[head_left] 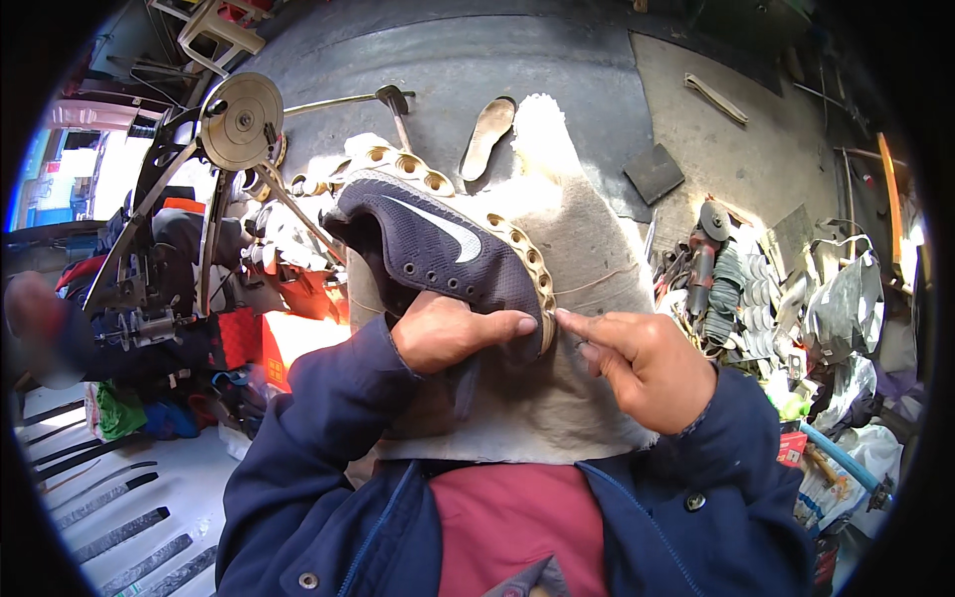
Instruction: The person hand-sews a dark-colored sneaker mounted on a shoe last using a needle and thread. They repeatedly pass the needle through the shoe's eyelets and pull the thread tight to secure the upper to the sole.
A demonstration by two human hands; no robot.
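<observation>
A dark mesh sneaker point(428, 229) with a white curved side mark lies on its side on a pale, stained cloth point(597, 398) over my lap. Its cream sole point(519, 241), full of round cavities, runs along the upper and right edge. My left hand point(448, 336) grips the shoe from below, thumb across the dark upper near the toe. At the sole's toe end, my right hand point(637, 363) has its fingers curled round something small that I cannot make out, index fingertip at the sole's edge. A thin thread point(597, 282) trails rightward from there.
A metal machine with a wheel point(242, 124) stands at left. A loose insole point(488, 134) and dark square pad point(654, 174) are on the floor ahead. An angle grinder point(704, 274) lies right among clutter. Flat strips point(119, 532) lie lower left, beside a red box point(288, 348).
</observation>
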